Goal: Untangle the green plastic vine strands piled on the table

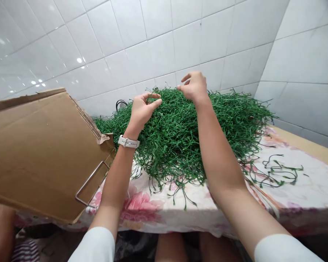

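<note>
Wiry green stems (pixel 177 134) lie in a tangled heap on smooth floral cloth (pixel 186 218), near stiff brown cardboard (pixel 43 153). The left hand (pixel 141 111) curls its fingers at thin strands; whether gripping, I cannot tell. The right hand (pixel 196 86) arches above, fingers loosely parted.

Green stems (pixel 177 131), brown cardboard (pixel 43 153), white tiles (pixel 164 51), floral cloth (pixel 186 219) (pink blooms (pixel 140 203) on white).
</note>
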Demonstrator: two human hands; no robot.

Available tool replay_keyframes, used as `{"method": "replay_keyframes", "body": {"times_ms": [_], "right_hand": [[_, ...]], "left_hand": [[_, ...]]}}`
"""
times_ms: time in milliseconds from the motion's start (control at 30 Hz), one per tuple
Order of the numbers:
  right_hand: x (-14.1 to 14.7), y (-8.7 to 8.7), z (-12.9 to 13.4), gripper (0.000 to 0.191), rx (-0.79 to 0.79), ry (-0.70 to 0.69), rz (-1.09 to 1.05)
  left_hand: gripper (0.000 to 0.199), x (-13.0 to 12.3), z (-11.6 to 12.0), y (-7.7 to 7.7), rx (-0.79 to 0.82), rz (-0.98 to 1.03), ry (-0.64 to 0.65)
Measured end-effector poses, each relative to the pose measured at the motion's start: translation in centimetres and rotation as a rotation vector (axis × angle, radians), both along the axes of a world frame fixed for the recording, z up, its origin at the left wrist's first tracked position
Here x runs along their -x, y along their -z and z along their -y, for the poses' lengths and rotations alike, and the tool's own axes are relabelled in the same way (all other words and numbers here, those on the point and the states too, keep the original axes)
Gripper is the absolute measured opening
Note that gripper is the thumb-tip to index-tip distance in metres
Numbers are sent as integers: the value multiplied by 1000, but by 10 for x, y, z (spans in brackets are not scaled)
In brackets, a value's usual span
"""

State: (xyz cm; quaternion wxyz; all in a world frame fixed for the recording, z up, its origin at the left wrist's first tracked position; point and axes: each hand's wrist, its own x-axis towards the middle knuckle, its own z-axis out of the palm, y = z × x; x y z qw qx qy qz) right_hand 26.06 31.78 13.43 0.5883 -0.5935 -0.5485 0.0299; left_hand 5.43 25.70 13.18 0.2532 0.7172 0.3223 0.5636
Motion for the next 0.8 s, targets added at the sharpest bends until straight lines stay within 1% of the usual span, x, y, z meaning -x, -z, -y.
{"method": "replay_keyframes", "body": {"times_ms": [67,100,167,233,300,367,433,500,600,667,733,800], "right_hand": [[7,-11,13,18,-66,-47,-33],[11,-16,21,14,-95,-78,-52],[18,-24,36,10,-149,-164,-84],[24,-32,51,14,-197,-259,-92],[29,-37,65,19,-243,-336,-77],[33,-42,77,21,-273,-388,-59],[37,-45,87,23,-281,-438,-28],[40,-47,96,25,-276,-492,12],[43,-47,102,30,-246,-551,53],[44,-46,100,32,-224,-577,87],[43,-45,95,38,-213,-607,156],[44,-44,90,46,-189,-641,265]], "left_hand": [[3,1,-11,5,-11,-58,-14],[6,1,-14,6,-20,-77,-14],[19,2,-15,7,-46,-101,-7],[26,3,-15,6,-76,-111,-26],[25,5,-14,5,-92,-115,-60],[23,7,-15,4,-75,-109,-77],[20,10,-16,2,-28,-64,-68],[16,12,-16,-1,32,16,-29],[9,16,-12,-10,112,127,92],[11,20,-5,-17,151,180,163],[15,24,3,-25,177,216,198],[18,28,11,-30,182,236,204]]}}
